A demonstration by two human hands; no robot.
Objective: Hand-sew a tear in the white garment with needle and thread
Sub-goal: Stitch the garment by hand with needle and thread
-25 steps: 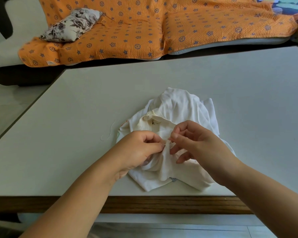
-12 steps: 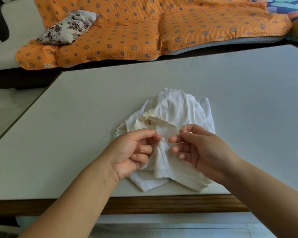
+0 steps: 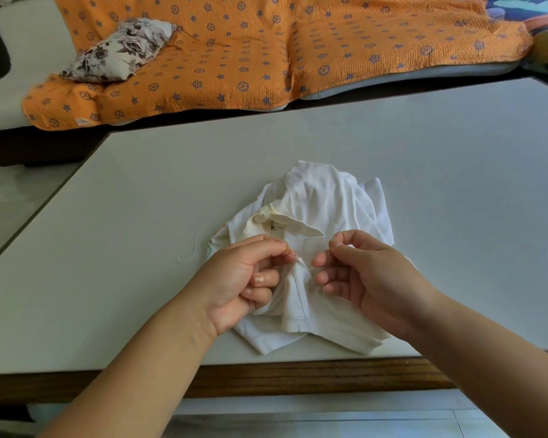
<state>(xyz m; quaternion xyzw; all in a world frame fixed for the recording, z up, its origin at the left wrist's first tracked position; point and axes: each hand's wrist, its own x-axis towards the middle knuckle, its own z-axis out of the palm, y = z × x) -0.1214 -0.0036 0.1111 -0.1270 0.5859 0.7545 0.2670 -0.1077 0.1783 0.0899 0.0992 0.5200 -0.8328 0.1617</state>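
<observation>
Nothing readable here, honestly. The white garment (image 3: pixel 323 197) had a tiny dark mark (image 3: pixel 272 226) inside its collar, way too small to make out. The little white tag (image 3: pixel 81 122) on the orange blanket (image 3: pixel 234 58) was illegible too.

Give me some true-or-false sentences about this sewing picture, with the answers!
1. The white garment lies on the table. True.
2. The right hand holds scissors. False: its fingers pinch a needle.
3. A loose thread lies on the table left of the garment. True.
4. The floral pillow sits on the table. False: it lies on the orange quilt behind the table.
</observation>
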